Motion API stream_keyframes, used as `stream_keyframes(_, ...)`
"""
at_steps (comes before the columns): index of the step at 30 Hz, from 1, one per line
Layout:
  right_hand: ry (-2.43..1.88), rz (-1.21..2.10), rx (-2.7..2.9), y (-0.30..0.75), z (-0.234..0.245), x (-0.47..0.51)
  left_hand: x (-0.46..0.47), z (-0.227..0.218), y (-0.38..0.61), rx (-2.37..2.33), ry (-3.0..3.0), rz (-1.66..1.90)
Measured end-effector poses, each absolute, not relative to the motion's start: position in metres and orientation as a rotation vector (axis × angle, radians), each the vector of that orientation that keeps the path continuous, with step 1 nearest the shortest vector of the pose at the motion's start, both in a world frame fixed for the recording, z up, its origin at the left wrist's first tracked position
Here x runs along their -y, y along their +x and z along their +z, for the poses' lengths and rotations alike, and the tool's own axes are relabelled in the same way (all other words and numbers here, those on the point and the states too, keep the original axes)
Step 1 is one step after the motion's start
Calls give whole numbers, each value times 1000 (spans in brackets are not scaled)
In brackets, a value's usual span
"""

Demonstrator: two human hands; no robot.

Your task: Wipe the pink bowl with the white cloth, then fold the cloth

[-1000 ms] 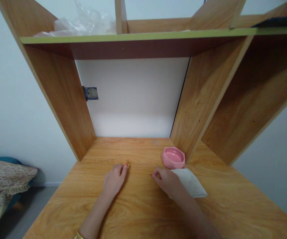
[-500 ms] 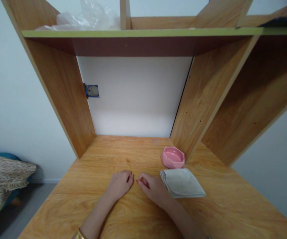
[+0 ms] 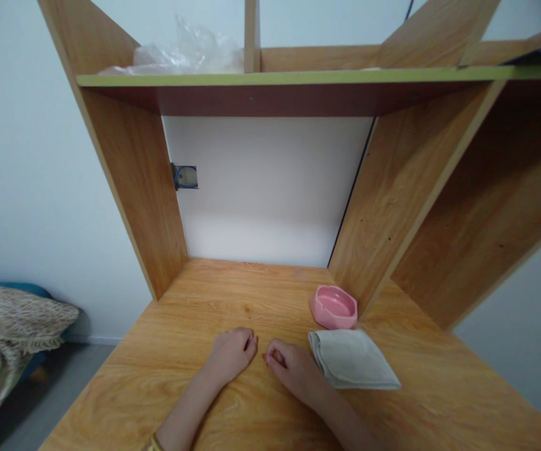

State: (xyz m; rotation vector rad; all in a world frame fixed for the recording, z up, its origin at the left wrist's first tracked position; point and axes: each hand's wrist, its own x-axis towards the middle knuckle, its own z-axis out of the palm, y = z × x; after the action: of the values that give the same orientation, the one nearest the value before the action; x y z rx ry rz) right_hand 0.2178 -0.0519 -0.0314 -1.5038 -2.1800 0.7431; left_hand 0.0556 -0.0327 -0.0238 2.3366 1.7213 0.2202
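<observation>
My left hand (image 3: 233, 356) rests on the wooden desk (image 3: 247, 294) with its fingers curled in, and nothing shows in it. A small gap away, my right hand (image 3: 295, 369) lies loosely closed, thumb and fingertips drawn together, also with no object visible. Just right of that hand is a folded grey cloth (image 3: 357, 362), its folded edge close to the wrist. Behind the cloth stands a pink angular ashtray (image 3: 336, 305), apart from both hands.
Wooden side panels (image 3: 132, 194) and a shelf with a green edge (image 3: 298, 77) frame the desk. A clear plastic bag (image 3: 190, 53) lies on the shelf. An open socket box (image 3: 186, 177) shows blue wire. At left, a patterned blanket (image 3: 12, 319) covers blue furniture.
The view has shifted and tilted slightly, so everything appears a little further right and mostly lower. Both hands keep their curled pose on the desk; the cloth and ashtray stay in place.
</observation>
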Motion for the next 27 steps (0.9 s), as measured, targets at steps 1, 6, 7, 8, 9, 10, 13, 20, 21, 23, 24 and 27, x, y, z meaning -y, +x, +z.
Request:
stream_keyframes(1, -1498, 741, 2177, 218, -32, 52, 33, -24, 56, -1723, 2335, 217)
stream_keyframes(6, -1488, 744, 2164, 219, -32, 53, 33, -22, 56, -1722, 2330, 209)
stream_keyframes(7, -1486, 748, 2162, 219, -31, 54, 33, -22, 56, -1721, 2330, 208)
stream_keyframes(8, -1482, 749, 2162, 219, -30, 54, 34, -22, 56, -1720, 2330, 207)
stream_keyframes(9, -1480, 748, 2162, 219, -29, 55, 34, -22, 56, -1720, 2329, 206)
stream_keyframes(10, -1480, 748, 2161, 219, -28, 55, 34, -22, 56, -1721, 2329, 205)
stream_keyframes(13, -1492, 753, 2155, 218, -26, 55, 34, -22, 56, -1722, 2333, 210)
stream_keyframes(20, -1472, 743, 2146, 219, -31, 53, 33, -24, 56, -1710, 2351, 231)
stream_keyframes(21, -1472, 742, 2145, 219, -32, 53, 33, -24, 56, -1711, 2351, 232)
stream_keyframes(23, -1477, 737, 2143, 219, -33, 53, 33, -25, 56, -1717, 2352, 236)
stream_keyframes(24, -1480, 735, 2144, 219, -34, 53, 33, -25, 57, -1720, 2352, 237)
stream_keyframes(27, -1488, 728, 2143, 219, -36, 52, 33, -25, 57, -1727, 2351, 246)
